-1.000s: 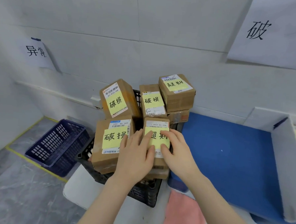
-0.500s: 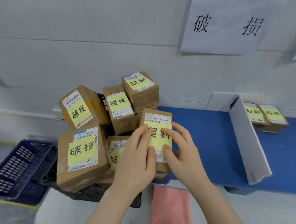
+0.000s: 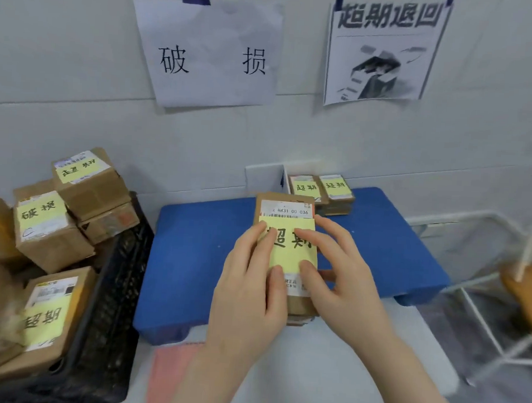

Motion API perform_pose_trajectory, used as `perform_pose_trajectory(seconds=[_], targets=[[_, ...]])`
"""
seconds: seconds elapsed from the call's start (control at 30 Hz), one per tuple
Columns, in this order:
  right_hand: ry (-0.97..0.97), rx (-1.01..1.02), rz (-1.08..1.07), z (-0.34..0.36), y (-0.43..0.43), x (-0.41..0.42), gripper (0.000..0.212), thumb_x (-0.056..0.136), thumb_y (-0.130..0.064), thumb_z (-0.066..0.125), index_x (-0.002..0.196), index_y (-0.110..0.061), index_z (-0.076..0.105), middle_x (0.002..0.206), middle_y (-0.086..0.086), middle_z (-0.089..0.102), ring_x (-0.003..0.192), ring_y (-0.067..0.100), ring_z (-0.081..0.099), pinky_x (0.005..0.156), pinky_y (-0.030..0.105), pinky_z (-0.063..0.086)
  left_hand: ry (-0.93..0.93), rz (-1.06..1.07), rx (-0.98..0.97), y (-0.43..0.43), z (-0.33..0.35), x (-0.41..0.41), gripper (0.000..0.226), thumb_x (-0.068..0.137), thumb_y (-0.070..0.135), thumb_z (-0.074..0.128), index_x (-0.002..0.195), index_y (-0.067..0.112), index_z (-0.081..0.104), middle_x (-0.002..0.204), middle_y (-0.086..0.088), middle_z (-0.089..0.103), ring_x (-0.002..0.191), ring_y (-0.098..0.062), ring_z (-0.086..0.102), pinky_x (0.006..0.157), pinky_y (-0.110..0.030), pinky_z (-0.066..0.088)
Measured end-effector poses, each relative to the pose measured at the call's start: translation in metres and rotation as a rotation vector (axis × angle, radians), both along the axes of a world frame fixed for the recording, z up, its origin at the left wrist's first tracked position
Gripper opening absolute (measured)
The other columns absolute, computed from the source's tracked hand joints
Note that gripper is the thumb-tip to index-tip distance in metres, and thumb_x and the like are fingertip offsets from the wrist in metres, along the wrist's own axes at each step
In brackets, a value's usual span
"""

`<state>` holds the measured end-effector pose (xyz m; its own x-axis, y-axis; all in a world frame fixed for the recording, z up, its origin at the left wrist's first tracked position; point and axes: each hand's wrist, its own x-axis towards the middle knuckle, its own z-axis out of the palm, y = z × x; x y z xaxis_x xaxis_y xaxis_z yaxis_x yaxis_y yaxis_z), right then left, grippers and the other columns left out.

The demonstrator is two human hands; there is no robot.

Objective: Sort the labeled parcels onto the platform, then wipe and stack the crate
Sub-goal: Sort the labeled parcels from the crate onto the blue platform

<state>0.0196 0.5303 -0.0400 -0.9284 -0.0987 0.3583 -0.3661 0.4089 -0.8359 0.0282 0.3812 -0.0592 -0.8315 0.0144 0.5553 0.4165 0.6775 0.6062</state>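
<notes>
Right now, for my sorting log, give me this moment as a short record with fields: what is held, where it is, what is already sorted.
held: parcel with a yellow note reading 超期
hands: left hand and right hand both hold it, fingers over the note
where: over the blue platform; lifted or resting, cannot tell
already sorted: two parcels with 超期 notes at the platform's back right, below the 超期退回 sign
left side: black crate with parcels inside
front: pink cloth
</notes>
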Motion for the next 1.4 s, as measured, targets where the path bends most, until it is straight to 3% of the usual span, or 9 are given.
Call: perform_pose_trajectory(seconds=[0.23, 0.5, 0.67, 0.83, 0.93, 1.07, 1.17, 1.23, 1.4], targets=[[0.019, 0.025, -0.087, -0.001, 0.106, -0.005, 0.037, 0.090, -0.008, 0.057, 0.120, -0.030, 0.059, 0.139, -0.020, 0.038, 0.124, -0.001, 0.044, 0.078, 0.019, 0.055, -0.012, -0.069, 0.005, 0.108, 0.000, -0.011, 0.048, 0.093, 0.029, 0.036, 0.137, 0.014, 0.046, 0.149, 0.005, 0.031, 0.128, -0.015, 0.045, 0.091, -0.039, 0.051], [-0.003, 0.040, -0.182, -0.008, 0.154, -0.033, 0.038, 0.089, -0.006, 0.057, 0.118, -0.029, 0.061, 0.136, -0.023, 0.040, 0.122, -0.004, 0.044, 0.076, 0.013, 0.052, -0.052, -0.120, -0.024, 0.159, -0.010, -0.050, 0.051, 0.092, 0.035, 0.032, 0.138, 0.018, 0.045, 0.150, 0.011, 0.027, 0.124, -0.011, 0.045, 0.087, -0.031, 0.052], [-0.095, 0.016, -0.232, -0.024, 0.188, -0.057, 0.036, 0.088, -0.001, 0.055, 0.114, -0.026, 0.064, 0.133, -0.021, 0.044, 0.116, -0.008, 0.047, 0.066, 0.007, 0.047, -0.151, -0.181, -0.098, 0.194, -0.027, -0.077, 0.058, 0.090, 0.043, 0.023, 0.141, 0.021, 0.040, 0.151, 0.013, 0.021, 0.127, -0.009, 0.040, 0.092, -0.023, 0.044], [-0.202, 0.066, -0.238, -0.063, 0.223, -0.098, 0.038, 0.087, 0.001, 0.052, 0.114, -0.024, 0.063, 0.131, -0.018, 0.044, 0.113, -0.016, 0.041, 0.074, 0.003, 0.042, -0.307, -0.195, -0.144, 0.224, -0.061, -0.116, 0.050, 0.094, 0.035, 0.036, 0.141, 0.020, 0.038, 0.151, 0.010, 0.022, 0.127, -0.009, 0.040, 0.097, -0.024, 0.042], [-0.274, 0.150, -0.193, -0.095, 0.245, -0.130, 0.039, 0.085, -0.002, 0.055, 0.112, -0.029, 0.061, 0.132, -0.019, 0.042, 0.116, -0.009, 0.043, 0.077, 0.000, 0.039, -0.397, -0.189, -0.179, 0.248, -0.092, -0.141, 0.049, 0.096, 0.031, 0.039, 0.142, 0.016, 0.037, 0.151, 0.006, 0.024, 0.129, -0.014, 0.039, 0.102, -0.028, 0.040], [-0.332, 0.223, -0.107, -0.131, 0.272, -0.169, 0.039, 0.085, -0.007, 0.057, 0.120, -0.025, 0.059, 0.135, -0.019, 0.037, 0.118, -0.004, 0.044, 0.089, 0.019, 0.048, -0.512, -0.138, -0.145, 0.273, -0.128, -0.172, 0.048, 0.096, 0.030, 0.042, 0.142, 0.016, 0.037, 0.150, 0.009, 0.024, 0.125, -0.013, 0.044, 0.099, -0.029, 0.042], [-0.384, 0.246, -0.042, -0.143, 0.288, -0.186, 0.045, 0.084, -0.007, 0.060, 0.124, -0.026, 0.056, 0.140, -0.019, 0.032, 0.112, -0.023, 0.038, 0.075, 0.010, 0.046, -0.531, -0.140, -0.139, 0.285, -0.146, -0.184, 0.048, 0.096, 0.028, 0.043, 0.142, 0.016, 0.036, 0.151, 0.009, 0.022, 0.131, -0.012, 0.037, 0.103, -0.027, 0.040], [-0.390, 0.242, 0.018, -0.149, 0.297, -0.195, 0.048, 0.083, -0.008, 0.064, 0.126, -0.027, 0.055, 0.141, -0.020, 0.029, 0.110, -0.030, 0.031, 0.076, 0.003, 0.041, -0.510, -0.152, -0.162, 0.290, -0.154, -0.190, 0.050, 0.097, 0.029, 0.042, 0.144, 0.017, 0.033, 0.152, 0.010, 0.018, 0.136, -0.009, 0.029, 0.106, -0.023, 0.035], [-0.401, 0.229, 0.037, -0.153, 0.312, -0.245, 0.048, 0.085, -0.009, 0.065, 0.129, -0.025, 0.055, 0.140, -0.019, 0.029, 0.114, -0.015, 0.036, 0.078, -0.006, 0.032, -0.502, -0.134, -0.171, 0.303, -0.154, -0.236, 0.051, 0.096, 0.026, 0.043, 0.144, 0.015, 0.032, 0.153, 0.006, 0.017, 0.136, -0.014, 0.030, 0.107, -0.027, 0.037]])
